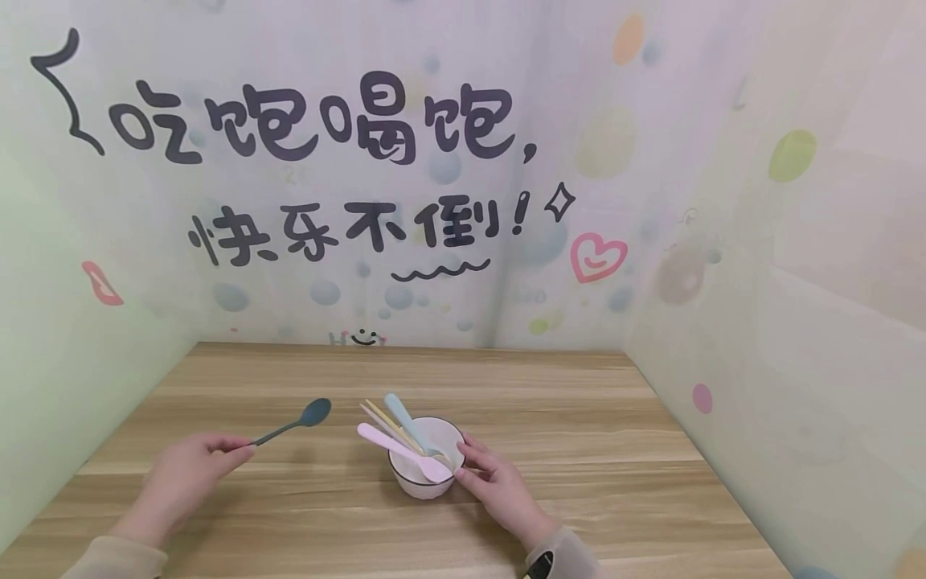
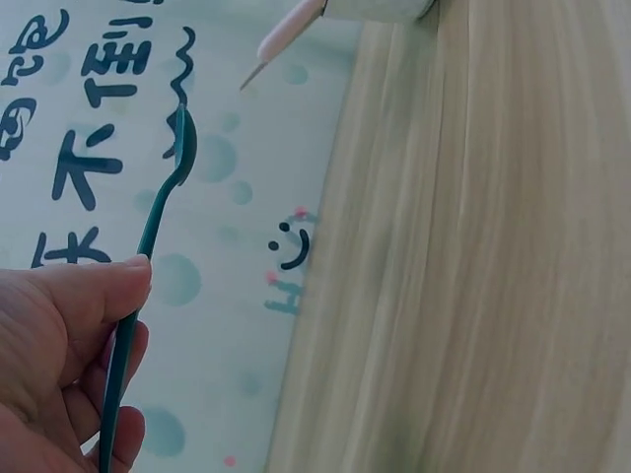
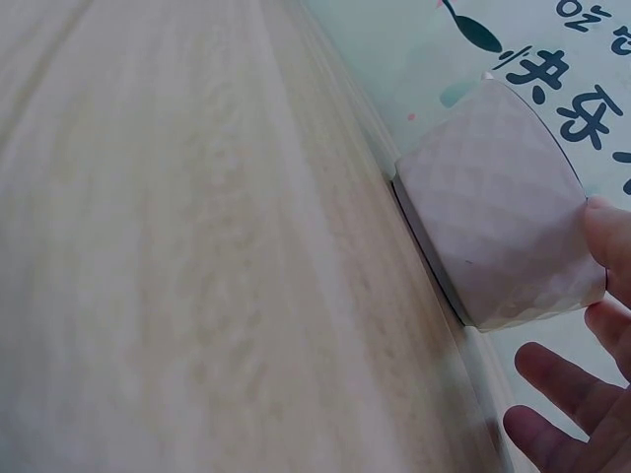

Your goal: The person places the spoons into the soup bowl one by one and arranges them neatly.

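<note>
My left hand (image 1: 190, 474) pinches the handle end of a dark teal spoon (image 1: 315, 412) between thumb and fingers. The spoon is up in the air left of the bowl, its head pointing to the far right. A white bowl with a dark rim (image 1: 419, 488) stands upright on the table, its faceted outside showing in the right wrist view. My right hand (image 1: 499, 484) holds the bowl's right side at the rim with thumb and forefinger; the other fingers are spread. In the bowl lean a pink spoon (image 1: 379, 437), a light blue spoon (image 1: 400, 412) and thin yellowish chopsticks (image 1: 383, 414).
The wood-grain table (image 1: 615, 458) runs back to a pale printed wall (image 1: 463, 305) with dark lettering. Side walls (image 1: 810, 378) enclose the table at left and right. A dark band (image 1: 538, 565) sits on my right wrist.
</note>
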Tool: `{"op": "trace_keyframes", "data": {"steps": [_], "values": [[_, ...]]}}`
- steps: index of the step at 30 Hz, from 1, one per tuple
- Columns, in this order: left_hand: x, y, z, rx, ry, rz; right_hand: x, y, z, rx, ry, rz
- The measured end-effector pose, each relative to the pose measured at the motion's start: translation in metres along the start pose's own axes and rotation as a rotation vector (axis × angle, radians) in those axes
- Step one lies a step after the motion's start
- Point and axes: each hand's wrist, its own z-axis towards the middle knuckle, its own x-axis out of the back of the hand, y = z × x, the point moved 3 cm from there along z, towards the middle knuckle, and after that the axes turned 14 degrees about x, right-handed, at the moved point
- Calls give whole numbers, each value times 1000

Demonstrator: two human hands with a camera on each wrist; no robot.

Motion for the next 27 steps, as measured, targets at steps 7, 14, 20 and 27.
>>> {"op": "trace_keyframes", "data": {"steps": [7, 14, 20, 27], "values": [[0, 13, -5, -45, 13, 5, 0, 1, 0, 3, -2, -9], [-2, 27, -12, -88, 25, 13, -1, 2, 1, 9, -3, -1], [-4, 35, -15, -132, 70, 18, -1, 3, 1, 10, -4, -2], [-8, 43, -17, -161, 72, 48, -1, 3, 1, 8, -8, 6]]}}
